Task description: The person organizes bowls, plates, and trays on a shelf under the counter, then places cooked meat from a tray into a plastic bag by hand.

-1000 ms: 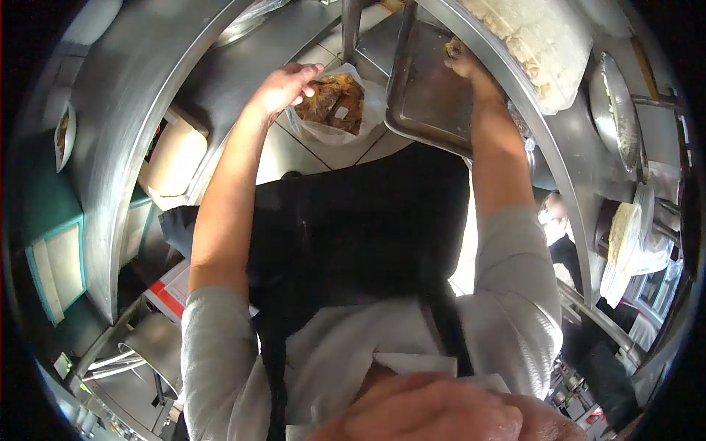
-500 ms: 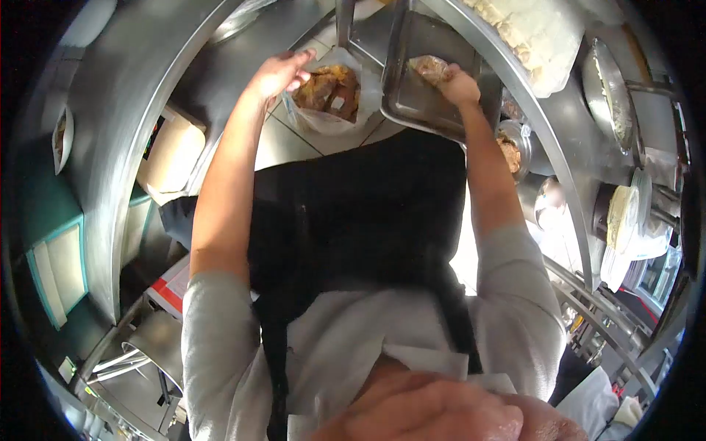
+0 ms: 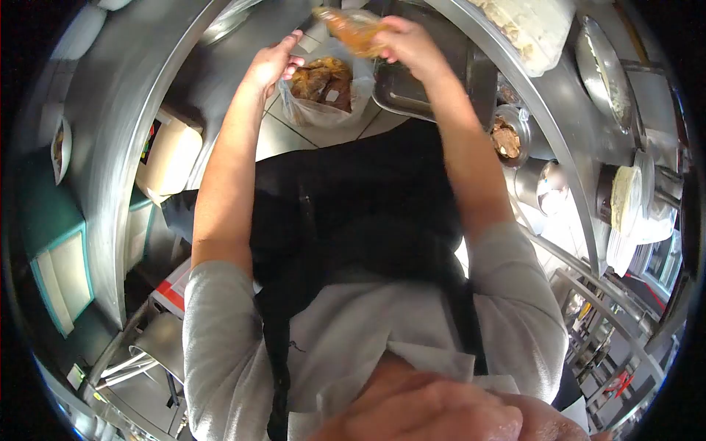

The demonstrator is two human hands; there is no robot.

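Note:
My right hand (image 3: 412,45) grips a clear plastic packet of orange-brown food (image 3: 351,31), blurred by motion, above the gap between the tray and the bag. The food could be meat, but its kind is unclear. My left hand (image 3: 273,66) is at the left rim of a translucent plastic bag (image 3: 360,95). Its fingers are apart, with one stretched out; whether they touch the rim I cannot tell. Several brown and orange chunks (image 3: 323,79) fill the bag's opening, one with a small white patch. Right of the bag, a dark metal tray (image 3: 408,103) passes partly behind my right hand.
Steel counter edges curve past on the left (image 3: 158,95) and right (image 3: 531,103). A round container of brown food (image 3: 507,138) sits right of my forearm. Farther right are a tub of pale pieces (image 3: 533,37) and a round metal pan (image 3: 604,73). Floor tiles (image 3: 279,136) show below.
My right hand has lifted the packet from over the tray and carried it up and left toward the bag. My left hand stays beside the bag. The view has shifted slightly.

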